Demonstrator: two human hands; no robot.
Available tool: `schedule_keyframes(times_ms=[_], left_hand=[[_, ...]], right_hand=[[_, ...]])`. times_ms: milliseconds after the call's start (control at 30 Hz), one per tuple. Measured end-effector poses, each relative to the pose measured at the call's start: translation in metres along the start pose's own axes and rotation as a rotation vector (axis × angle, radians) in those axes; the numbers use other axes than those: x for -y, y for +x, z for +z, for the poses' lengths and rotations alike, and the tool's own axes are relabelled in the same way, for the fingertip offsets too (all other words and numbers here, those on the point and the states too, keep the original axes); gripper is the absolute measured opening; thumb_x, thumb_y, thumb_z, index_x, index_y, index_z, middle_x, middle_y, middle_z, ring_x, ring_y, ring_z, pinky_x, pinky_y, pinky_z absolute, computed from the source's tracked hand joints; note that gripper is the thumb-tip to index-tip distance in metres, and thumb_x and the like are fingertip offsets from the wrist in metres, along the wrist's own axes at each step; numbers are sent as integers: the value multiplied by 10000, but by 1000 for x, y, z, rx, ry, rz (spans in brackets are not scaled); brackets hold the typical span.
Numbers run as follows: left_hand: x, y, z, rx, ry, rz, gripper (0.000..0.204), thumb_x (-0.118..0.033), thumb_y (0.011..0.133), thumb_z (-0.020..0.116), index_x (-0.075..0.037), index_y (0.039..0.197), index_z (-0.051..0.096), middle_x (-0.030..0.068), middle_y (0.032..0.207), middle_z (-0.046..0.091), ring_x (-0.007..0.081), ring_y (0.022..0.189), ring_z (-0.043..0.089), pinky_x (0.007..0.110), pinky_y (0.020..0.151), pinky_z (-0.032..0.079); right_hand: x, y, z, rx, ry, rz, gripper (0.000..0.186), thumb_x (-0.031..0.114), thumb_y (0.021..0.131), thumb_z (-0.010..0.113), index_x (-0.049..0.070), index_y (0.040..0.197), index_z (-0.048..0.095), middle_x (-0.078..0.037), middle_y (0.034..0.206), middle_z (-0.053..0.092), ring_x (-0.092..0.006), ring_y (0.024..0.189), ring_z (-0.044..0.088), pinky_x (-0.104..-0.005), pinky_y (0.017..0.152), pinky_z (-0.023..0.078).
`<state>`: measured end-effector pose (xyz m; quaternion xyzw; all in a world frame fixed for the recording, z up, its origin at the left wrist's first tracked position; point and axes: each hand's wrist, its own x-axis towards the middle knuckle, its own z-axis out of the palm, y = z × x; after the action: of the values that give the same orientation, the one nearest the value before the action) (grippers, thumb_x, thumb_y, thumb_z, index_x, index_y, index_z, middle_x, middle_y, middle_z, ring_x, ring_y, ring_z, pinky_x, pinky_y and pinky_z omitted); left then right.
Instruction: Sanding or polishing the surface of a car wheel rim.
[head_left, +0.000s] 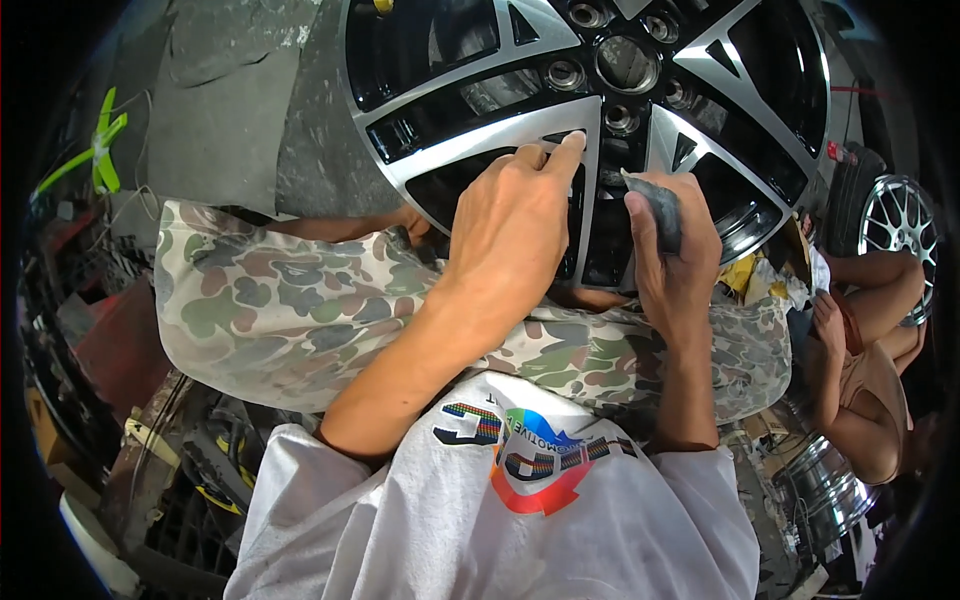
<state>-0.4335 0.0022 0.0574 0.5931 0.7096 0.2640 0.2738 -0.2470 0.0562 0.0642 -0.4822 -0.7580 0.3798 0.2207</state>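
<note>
A black alloy wheel [480, 135] with bright machined spokes lies in front of my knees. My left hand [515, 215] rests over one spoke, index fingertip touching the metal beside a small triangular cutout. Its other fingers bend down and are partly hidden under the hand; I see nothing held there. In my right hand [690, 250] is a folded dark grey piece of sandpaper [660, 212], gripped between thumb and fingers. That hand hovers over the neighbouring spoke, close to the wheel's near rim. Whether the sandpaper touches the wheel I cannot tell.
At the right a seated person [870, 390] is close by. A tyre [855, 195] and a silver multi-spoke wheel [900, 225] stand beyond them. Bright green fan-like blades [107, 150] lie at the far left. Grey sheets [225, 120] cover the floor left of the wheel.
</note>
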Motion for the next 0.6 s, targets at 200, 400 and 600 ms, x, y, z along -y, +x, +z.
schedule_keyframes(times_ms=[200,400,600], left_hand=[[0,0,-3,-11,-13,4,403,61,945,640,11,1341,697,248,1100,735,474,927,727,528,812,594],[-3,-4,-21,-108,-158,-25,268,54,941,661,18,1201,713,229,1062,722,461,911,725,517,775,581],[-23,-42,-53,377,-202,10,116,10,908,683,6,1024,672,177,959,680,417,848,716,504,730,586]], right_hand=[[0,15,9,26,-202,-141,208,67,1028,729,46,1233,710,-161,1005,639,-358,878,668,-419,792,552],[-3,16,26,-8,-286,-209,252,23,984,757,57,1229,707,-133,957,614,-336,828,667,-446,721,546],[5,20,45,-36,-389,-281,323,12,926,799,52,1227,688,-111,929,572,-313,795,648,-437,696,549]])
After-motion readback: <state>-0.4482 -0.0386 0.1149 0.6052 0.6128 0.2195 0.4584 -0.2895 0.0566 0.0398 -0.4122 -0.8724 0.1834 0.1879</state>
